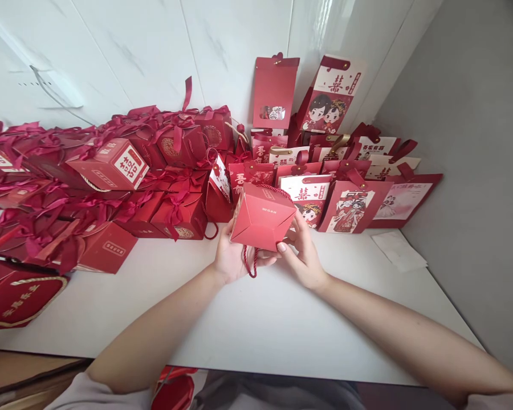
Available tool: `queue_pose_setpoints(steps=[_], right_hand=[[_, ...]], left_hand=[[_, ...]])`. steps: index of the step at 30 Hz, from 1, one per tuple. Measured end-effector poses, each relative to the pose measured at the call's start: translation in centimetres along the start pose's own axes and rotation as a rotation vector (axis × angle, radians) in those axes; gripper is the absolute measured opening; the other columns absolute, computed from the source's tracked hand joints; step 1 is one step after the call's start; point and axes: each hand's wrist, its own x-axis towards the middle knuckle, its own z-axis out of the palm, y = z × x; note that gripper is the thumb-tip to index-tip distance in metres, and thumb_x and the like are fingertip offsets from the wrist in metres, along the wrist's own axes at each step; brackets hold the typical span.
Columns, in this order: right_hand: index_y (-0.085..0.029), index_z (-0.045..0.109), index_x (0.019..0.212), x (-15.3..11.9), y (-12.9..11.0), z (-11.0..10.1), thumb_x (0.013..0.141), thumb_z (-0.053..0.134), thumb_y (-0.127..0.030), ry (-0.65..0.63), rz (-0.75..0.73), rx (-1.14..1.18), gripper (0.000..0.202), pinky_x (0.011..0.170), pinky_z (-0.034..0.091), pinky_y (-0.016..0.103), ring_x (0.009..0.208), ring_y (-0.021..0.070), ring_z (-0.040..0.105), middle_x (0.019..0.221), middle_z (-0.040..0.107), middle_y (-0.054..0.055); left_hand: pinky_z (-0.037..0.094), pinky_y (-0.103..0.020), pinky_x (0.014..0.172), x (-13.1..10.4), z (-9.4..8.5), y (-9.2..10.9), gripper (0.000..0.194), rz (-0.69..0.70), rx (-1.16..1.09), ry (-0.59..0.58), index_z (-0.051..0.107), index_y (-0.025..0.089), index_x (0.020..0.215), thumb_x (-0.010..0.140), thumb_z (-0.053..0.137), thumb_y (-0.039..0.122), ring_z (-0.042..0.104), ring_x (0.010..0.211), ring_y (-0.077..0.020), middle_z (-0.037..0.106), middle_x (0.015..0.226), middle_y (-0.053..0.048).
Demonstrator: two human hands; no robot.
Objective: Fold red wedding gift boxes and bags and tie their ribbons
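Note:
A red paper gift box [263,219] with twisted red cord handles is held up between my two hands, over the white table. It is tilted so that a face with folded creases and small gold lettering shows. My left hand [233,259] supports it from below and the left, its fingers partly hidden behind the box. My right hand [303,253] grips the right side, thumb at the lower corner. One cord loop [251,263] dangles beneath the box, between the hands; another cord runs along its upper right edge.
Red gift boxes with ribbon bows [177,213] are piled along the left and back. Upright red and white gift bags with printed figures [353,208] stand at the back right. A white paper [399,250] lies near the grey side wall [474,171]. The table's front edge is close to me.

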Motion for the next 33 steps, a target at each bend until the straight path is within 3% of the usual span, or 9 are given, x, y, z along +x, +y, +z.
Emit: queue_pose_setpoints(steps=[7,11,14,19,24,33], right_hand=[[-0.037,0.015,0.157,0.0,0.3,-0.1,0.099,0.053,-0.046,0.012,0.002,-0.022,0.070,0.095,0.056,0.046,0.109,0.0244,0.063,0.156,0.033,0.011],[-0.036,0.014,0.158,0.0,0.3,-0.1,0.100,0.047,-0.048,-0.005,0.025,-0.032,0.068,0.101,0.053,0.049,0.117,0.0267,0.060,0.156,0.034,0.011],[-0.033,0.015,0.159,0.0,0.0,-0.1,0.101,0.047,-0.047,0.042,-0.028,-0.083,0.068,0.114,0.041,0.053,0.135,0.0299,0.049,0.161,0.030,0.010],[-0.030,0.013,0.159,0.2,-0.2,-0.3,0.092,0.063,-0.043,0.163,-0.138,-0.208,0.085,0.125,0.021,0.057,0.151,0.0322,0.024,0.165,0.022,0.010],[-0.027,0.026,0.153,0.3,0.3,-0.4,0.089,0.068,-0.035,0.210,-0.178,-0.188,0.076,0.122,0.029,0.057,0.150,0.0316,0.029,0.162,0.026,0.012],[-0.030,0.042,0.139,0.2,0.0,-0.4,0.083,0.077,-0.034,0.257,-0.304,-0.348,0.066,0.120,0.026,0.063,0.149,0.0329,0.029,0.160,0.031,0.012]], left_hand=[[0.052,-0.052,0.093,0.2,-0.5,-0.2,0.082,-0.003,0.027,0.015,0.060,0.015,0.130,0.081,0.040,0.077,0.065,0.114,-0.0396,0.071,0.117,-0.020],[0.050,-0.054,0.095,0.2,-0.5,-0.2,0.078,0.023,0.036,-0.018,0.062,0.016,0.129,0.082,0.042,0.074,0.063,0.117,-0.0398,0.071,0.118,-0.019],[0.050,-0.053,0.096,0.1,-0.1,-0.3,0.071,0.050,0.024,-0.008,0.063,0.016,0.128,0.084,0.042,0.068,0.064,0.116,-0.0383,0.072,0.117,-0.017],[0.052,-0.053,0.096,0.1,-0.3,-1.0,0.063,0.047,0.047,0.032,0.063,0.016,0.128,0.089,0.043,0.061,0.067,0.110,-0.0353,0.073,0.116,-0.015],[0.051,-0.054,0.098,0.2,-1.0,-1.2,0.066,0.055,0.134,0.011,0.057,0.016,0.137,0.089,0.045,0.060,0.066,0.115,-0.0365,0.069,0.125,-0.016],[0.052,-0.054,0.097,0.1,-1.4,-1.0,0.075,0.020,0.205,-0.009,0.059,0.016,0.135,0.087,0.043,0.071,0.064,0.117,-0.0374,0.068,0.127,-0.017]])
